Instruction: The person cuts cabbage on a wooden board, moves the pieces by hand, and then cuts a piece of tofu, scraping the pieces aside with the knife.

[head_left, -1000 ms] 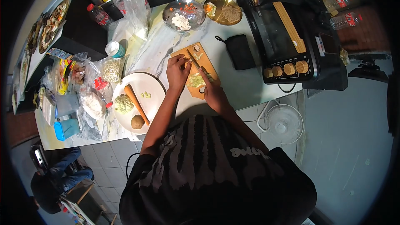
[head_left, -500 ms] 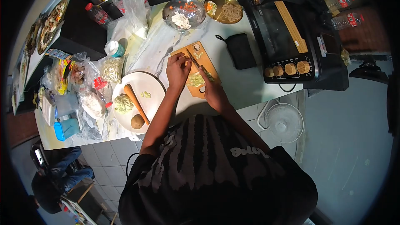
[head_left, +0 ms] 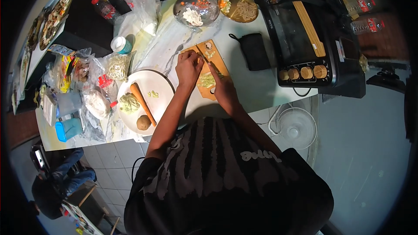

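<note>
A wooden cutting board [head_left: 222,64] lies on the marble-patterned counter in front of me. My right hand [head_left: 225,91] grips a knife [head_left: 201,53], its blade pointing away from me across the board. Beside the blade, my left hand [head_left: 189,69] has its fingers curled down at the board's left edge; whatever they pinch is hidden. Pale green chopped vegetable [head_left: 206,80] lies between my hands. Small pale bits [head_left: 210,54] and a small round piece [head_left: 208,45] sit near the board's far end.
Left, a white plate [head_left: 162,88] bears leafy cabbage [head_left: 129,103], a wooden pestle-like stick [head_left: 143,104] and a brown potato-like item [head_left: 143,122]. Behind are two metal plates [head_left: 181,18] [head_left: 235,17] of cut food. A black pouch [head_left: 254,52] and toaster oven [head_left: 278,39] stand right; bagged foods [head_left: 118,68] left.
The view has shifted slightly. My left fingers sit closer around the knife's blade area, and my right hand still holds the knife over the board.
</note>
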`<move>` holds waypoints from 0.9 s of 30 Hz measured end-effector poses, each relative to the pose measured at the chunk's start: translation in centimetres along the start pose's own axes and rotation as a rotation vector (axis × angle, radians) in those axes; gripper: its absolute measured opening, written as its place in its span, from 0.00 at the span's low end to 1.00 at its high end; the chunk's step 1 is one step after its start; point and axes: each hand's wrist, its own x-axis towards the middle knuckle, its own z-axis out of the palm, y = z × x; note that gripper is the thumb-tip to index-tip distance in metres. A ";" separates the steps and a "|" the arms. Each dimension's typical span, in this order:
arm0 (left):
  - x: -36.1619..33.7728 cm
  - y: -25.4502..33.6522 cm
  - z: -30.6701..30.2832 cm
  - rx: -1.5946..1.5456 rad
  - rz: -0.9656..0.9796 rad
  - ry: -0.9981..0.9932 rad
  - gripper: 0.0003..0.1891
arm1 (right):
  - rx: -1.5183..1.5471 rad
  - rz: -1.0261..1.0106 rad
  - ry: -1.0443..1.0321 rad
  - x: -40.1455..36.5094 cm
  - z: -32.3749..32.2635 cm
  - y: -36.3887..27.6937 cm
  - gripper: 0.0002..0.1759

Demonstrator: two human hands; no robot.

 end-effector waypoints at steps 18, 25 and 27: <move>-0.4 -0.4 0.5 -0.036 -0.001 0.037 0.06 | 0.006 -0.051 0.117 -0.5 0.6 1.0 0.48; -0.6 -0.4 0.3 -0.044 0.008 0.040 0.09 | 0.196 -0.116 0.262 -1.1 -0.4 2.0 0.37; -0.5 -0.2 0.2 -0.049 -0.008 0.034 0.09 | 0.261 0.031 0.096 -1.4 -1.5 2.7 0.34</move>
